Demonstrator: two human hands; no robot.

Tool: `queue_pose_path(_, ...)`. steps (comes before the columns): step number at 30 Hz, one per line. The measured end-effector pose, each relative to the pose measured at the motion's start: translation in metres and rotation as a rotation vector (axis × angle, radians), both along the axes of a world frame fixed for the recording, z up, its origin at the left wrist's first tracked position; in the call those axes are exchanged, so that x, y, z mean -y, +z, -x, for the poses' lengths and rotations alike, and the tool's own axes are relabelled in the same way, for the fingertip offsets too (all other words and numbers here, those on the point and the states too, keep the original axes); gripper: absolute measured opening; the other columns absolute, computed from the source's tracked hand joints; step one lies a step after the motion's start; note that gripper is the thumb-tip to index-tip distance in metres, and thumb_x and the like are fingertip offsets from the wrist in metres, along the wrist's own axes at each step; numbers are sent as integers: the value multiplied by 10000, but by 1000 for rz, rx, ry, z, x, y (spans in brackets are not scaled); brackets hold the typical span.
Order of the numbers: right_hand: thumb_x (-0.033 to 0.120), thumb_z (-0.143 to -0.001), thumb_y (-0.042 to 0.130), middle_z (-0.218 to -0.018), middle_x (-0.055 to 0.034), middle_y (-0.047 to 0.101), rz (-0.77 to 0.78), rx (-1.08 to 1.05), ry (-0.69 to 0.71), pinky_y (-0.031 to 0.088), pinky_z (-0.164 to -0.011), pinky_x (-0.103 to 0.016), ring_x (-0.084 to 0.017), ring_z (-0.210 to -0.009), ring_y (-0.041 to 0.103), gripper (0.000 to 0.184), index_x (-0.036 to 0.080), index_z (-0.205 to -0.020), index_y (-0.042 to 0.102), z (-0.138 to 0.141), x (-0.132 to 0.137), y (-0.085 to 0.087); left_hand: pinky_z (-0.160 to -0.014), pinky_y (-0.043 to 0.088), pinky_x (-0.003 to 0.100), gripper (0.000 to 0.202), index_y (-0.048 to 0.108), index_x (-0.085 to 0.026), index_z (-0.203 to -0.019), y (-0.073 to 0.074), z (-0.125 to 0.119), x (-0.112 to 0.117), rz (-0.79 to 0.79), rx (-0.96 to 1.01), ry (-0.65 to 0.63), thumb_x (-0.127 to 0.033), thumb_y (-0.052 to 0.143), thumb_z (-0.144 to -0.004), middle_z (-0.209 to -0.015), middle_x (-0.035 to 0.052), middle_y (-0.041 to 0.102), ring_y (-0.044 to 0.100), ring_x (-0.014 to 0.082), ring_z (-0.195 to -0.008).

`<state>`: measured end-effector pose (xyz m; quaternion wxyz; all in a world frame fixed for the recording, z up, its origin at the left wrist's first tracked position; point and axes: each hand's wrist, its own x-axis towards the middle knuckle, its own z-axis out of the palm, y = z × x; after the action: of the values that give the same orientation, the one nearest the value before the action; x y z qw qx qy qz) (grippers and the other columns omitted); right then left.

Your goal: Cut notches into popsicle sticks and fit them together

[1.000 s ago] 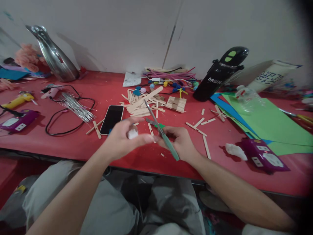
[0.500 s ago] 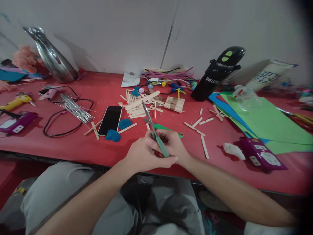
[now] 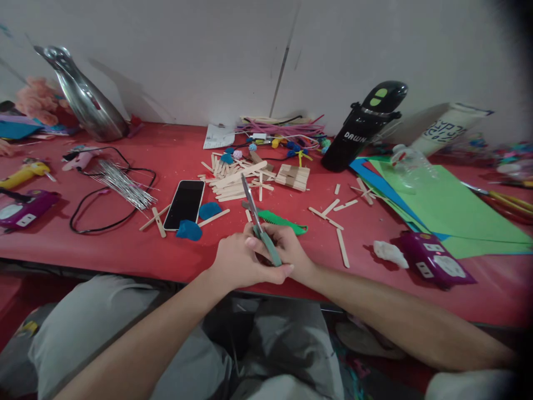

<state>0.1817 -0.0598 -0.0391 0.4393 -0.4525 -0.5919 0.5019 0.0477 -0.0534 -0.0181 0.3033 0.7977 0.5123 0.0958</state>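
Scissors, green-handled: at near edge of table, pointing toward the far side. Right hand: gripping the handle end. Left hand: pressing against it, exact grip hidden. Green cutter: lying just beyond.

One head cam, facing forward and down over red table; left hand and right hand near, wall beyond.

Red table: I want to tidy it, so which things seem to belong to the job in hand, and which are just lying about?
Likely in the job:
- green-handled scissors, in the right hand, with the left hand against it
- possibly wooden sticks and green cutter, close by

Seemingly just lying about:
- phone
- black bottle
- steel jug
- green paper
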Motion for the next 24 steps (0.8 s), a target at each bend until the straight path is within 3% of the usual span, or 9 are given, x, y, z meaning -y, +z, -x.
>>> queue_pose_path(8,583,-696,752,-577,38,499,6,37,-6,364,-488,-240,-101,-533,429,445,190,-655,547,1,-2,3,-778,550,439,603,570,-205,-996,-6,3,-3,24,44,39,-656,679,-612,-942,77,728,715,353,-926)
queue_pose_path(15,552,-686,771,-572,41,498,27,11,-40,373,-496,-246,-102,-529,433,428,186,-656,553,3,-2,0,-788,543,447,652,579,-185,-1082,-5,2,-5,27,63,41,-634,684,-620,-976,90,729,706,360,-939)
queue_pose_path(20,529,-688,780,-589,38,517,35,-4,-50,395,-518,-249,-106,-547,458,417,186,-656,544,5,-3,-1,-735,531,360,494,653,-232,-959,1,7,-5,29,92,-29,-618,699,-654,-959,52,722,701,299,-923)
queue_pose_path(24,530,-666,798,-577,40,506,41,28,-2,388,-518,-250,-105,-543,442,428,185,-638,546,5,-6,2,-682,500,281,474,686,-251,-970,13,27,-14,151,169,-111,-586,748,-640,-908,22,716,680,229,-860)
